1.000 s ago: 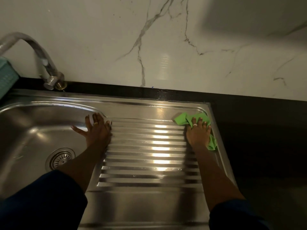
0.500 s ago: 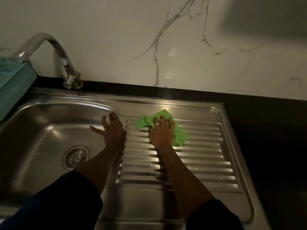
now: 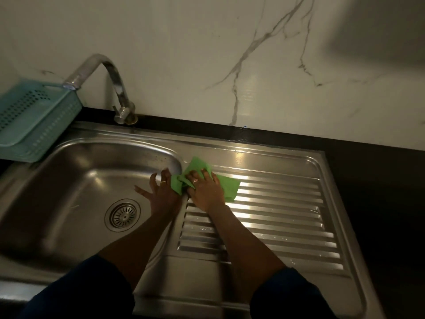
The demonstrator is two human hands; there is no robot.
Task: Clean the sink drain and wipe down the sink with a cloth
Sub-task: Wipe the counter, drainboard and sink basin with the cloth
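A stainless steel sink (image 3: 76, 171) has a round drain strainer (image 3: 122, 215) in its basin and a ribbed drainboard (image 3: 282, 217) to the right. My right hand (image 3: 205, 191) presses a green cloth (image 3: 227, 185) flat on the drainboard's far left corner, fingers spread over it. My left hand (image 3: 161, 192) rests with fingers spread on the basin's right rim, right beside the cloth's bunched left end. Both forearms come up from the bottom in dark sleeves.
A curved metal tap (image 3: 115, 88) stands behind the basin on the black counter (image 3: 379, 180). A teal perforated plastic basket (image 3: 30, 120) sits at the basin's far left edge. A white marbled wall (image 3: 230, 54) rises behind.
My right hand has slid the green cloth leftward across the drainboard, from its right edge to the left corner beside my left hand. The view has shifted left, showing the basket.
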